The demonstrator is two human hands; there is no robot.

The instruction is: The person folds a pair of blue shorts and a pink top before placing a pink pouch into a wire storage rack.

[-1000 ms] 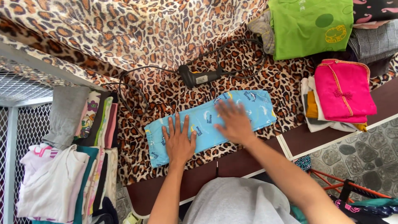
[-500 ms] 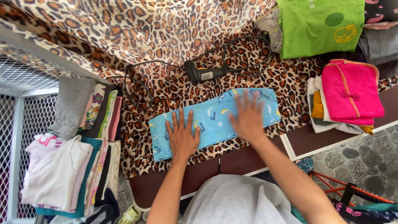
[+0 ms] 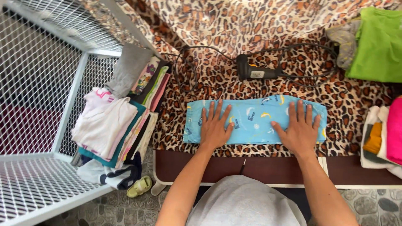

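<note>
A: Both hands flat on the folded light-blue printed garment (image 3: 255,120), fingers spread, palms down. Nothing gripped. Left hand (image 3: 214,127) presses its left part; right hand (image 3: 299,132) now sits near its right end.

B: Change from a second ago?

A: Right hand was mid-garment, blurred, sweeping. It has slid outward and come to rest. Garment lay slanted; now it lies square to the bench (image 3: 268,171) edge. Reads as smoothing about finished, in my judgement.

B: Surroundings?

A: Garment lies on leopard-print cloth (image 3: 234,25). Beyond the fingertips, a black corded handheld tool (image 3: 255,72). Left of the left hand, a stack of folded clothes (image 3: 115,125) against a white wire-mesh rack (image 3: 50,75). Right of the right hand, a green shirt (image 3: 377,44) and a pink folded piece (image 3: 394,129), both cut by the frame.

B: Unclear?

A: Tool's kind. Garment's type, being folded.
</note>
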